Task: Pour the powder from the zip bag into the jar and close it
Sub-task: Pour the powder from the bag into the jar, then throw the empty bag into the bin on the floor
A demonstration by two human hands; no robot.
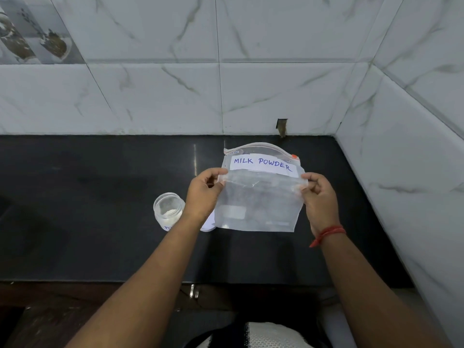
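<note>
Left hand [204, 190], right hand [318, 194]: pinching side edges of near-empty milk powder zip bag [258, 197]. Open jar [168, 209] holds powder; lidding likely next.

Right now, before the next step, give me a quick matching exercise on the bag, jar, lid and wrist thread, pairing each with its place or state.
Things:
1. bag
2. jar
3. lid
4. thread

Places or states:
A. open, a little white powder inside
B. red, tied round the right wrist
C. held up by the left hand and right hand, labelled MILK POWDER
D. white, on the counter, mostly hidden behind the left wrist and bag

Pairs: 1-C, 2-A, 3-D, 4-B
</note>
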